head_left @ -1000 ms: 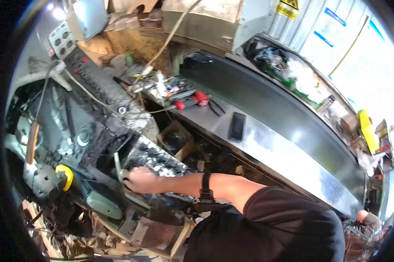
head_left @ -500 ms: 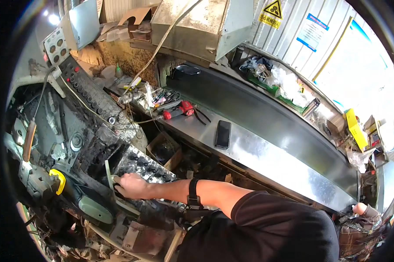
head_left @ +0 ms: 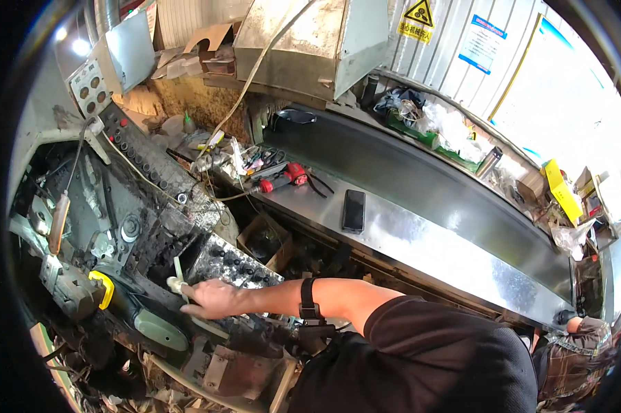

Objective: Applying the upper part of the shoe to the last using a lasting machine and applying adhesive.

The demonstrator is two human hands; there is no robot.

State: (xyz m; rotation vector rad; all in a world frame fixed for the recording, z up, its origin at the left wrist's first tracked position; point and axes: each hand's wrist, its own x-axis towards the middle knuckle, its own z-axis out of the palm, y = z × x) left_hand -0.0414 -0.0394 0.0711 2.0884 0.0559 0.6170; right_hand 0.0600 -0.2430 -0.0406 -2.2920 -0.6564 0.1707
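Observation:
My right hand [head_left: 217, 299] reaches left across the worn machine, a black strap [head_left: 309, 300] round its wrist. Its fingers are closed around a pale piece with a knobbed end [head_left: 176, 283]; the grip hides most of that piece, so its kind is unclear. A thin pale strip [head_left: 178, 266] stands just beyond the fingers. Close by on the far side is a shiny, stained metal panel with a row of dark knobs [head_left: 233, 263]. A green oval cover [head_left: 161, 330] lies to the left of the hand. My left hand does not show.
A yellow handle [head_left: 102, 289] and a wooden-handled tool [head_left: 59, 224] are at far left. A black phone [head_left: 353, 210] and a red power tool [head_left: 283, 179] lie on the metal bench [head_left: 420, 241]. At the right edge is another person's hand [head_left: 576, 323].
The view has shifted slightly. My right hand stays closed at the machine; the pale knobbed end now shows more beyond its fingers, and the thin strip looks shorter.

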